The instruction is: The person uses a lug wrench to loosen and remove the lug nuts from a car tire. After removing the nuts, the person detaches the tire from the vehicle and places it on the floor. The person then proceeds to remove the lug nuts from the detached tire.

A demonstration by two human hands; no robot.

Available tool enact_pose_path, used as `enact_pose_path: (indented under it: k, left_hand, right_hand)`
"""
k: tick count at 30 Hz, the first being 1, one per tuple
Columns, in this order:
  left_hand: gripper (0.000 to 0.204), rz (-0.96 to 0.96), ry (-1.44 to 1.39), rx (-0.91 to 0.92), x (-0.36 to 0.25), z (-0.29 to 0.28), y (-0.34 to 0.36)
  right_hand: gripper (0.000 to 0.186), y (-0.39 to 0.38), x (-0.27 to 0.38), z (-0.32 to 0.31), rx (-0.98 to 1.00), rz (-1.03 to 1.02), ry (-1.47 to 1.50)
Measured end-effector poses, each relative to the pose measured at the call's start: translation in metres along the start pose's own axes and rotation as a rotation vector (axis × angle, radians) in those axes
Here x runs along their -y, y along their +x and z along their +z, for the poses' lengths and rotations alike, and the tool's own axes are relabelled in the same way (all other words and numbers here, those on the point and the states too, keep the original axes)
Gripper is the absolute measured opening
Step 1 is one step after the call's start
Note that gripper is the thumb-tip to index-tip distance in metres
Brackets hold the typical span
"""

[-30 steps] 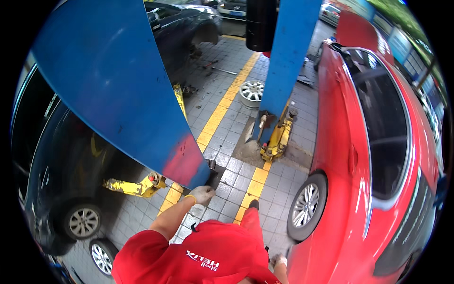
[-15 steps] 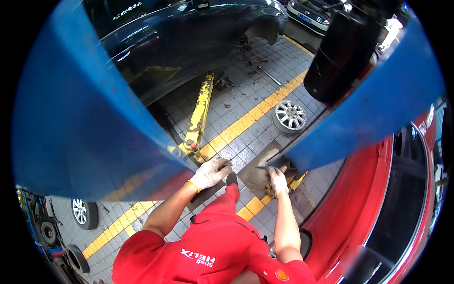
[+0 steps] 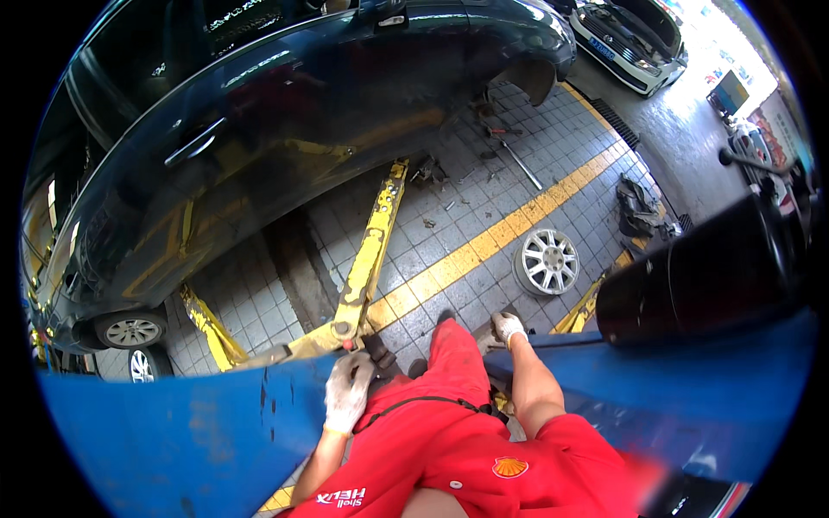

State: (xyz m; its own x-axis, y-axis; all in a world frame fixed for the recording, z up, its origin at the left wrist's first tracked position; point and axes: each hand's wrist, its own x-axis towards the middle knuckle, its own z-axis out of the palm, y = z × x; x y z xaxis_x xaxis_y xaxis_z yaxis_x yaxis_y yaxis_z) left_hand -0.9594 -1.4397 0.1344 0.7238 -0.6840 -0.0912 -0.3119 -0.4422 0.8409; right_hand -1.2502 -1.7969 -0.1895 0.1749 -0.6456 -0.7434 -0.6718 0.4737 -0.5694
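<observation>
My left hand, in a soiled white glove, has its fingers curled beside the left blue lift post, just below a yellow lift arm with a red knob at its pivot. My right hand, also gloved, is farther forward, fingers closed at a greyish part by the right blue post. What either hand grips, if anything, is hidden or too small to make out. My red-clad legs are between the posts. A black cylinder is mounted at the right post.
A dark car with a bare wheel arch stands over lift arms ahead. A silver rim, a long metal tool and dark parts lie on the tiled floor. A white car is at the back right.
My view has turned and moved into the gap between the posts, the dark car now filling more of it. Both hands have come forward since a second ago; the red car has mostly left view.
</observation>
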Motion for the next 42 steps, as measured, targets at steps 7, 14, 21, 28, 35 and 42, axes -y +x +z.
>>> enact_pose_path:
  k: [7,14,21,28,35,42]
  left_hand:
    - [0.031,-0.24,-0.212,-0.316,-0.04,0.039,0.111]
    - [0.028,-0.031,-0.195,0.05,-0.113,0.141,0.311]
    - [0.034,-0.088,-0.061,0.446,-0.125,0.28,0.491]
    - [0.056,-0.062,0.357,0.742,-0.126,0.443,0.664]
    - [0.05,-0.422,0.329,0.733,-0.049,0.596,0.767]
    - [0.052,-0.406,0.786,0.873,0.113,0.759,0.844]
  right_hand:
    - [0.049,0.121,0.129,0.008,0.067,0.136,0.327]
    - [0.043,0.292,0.177,-0.118,-0.316,-0.112,0.074]
    - [0.043,0.324,0.255,-0.204,-0.335,-0.106,0.385]
    - [0.07,0.367,0.263,-0.297,-0.436,0.227,0.141]
    - [0.068,0.541,0.251,-0.315,-0.431,0.303,0.104]
    - [0.069,0.807,0.244,-0.348,-0.489,0.254,0.145]
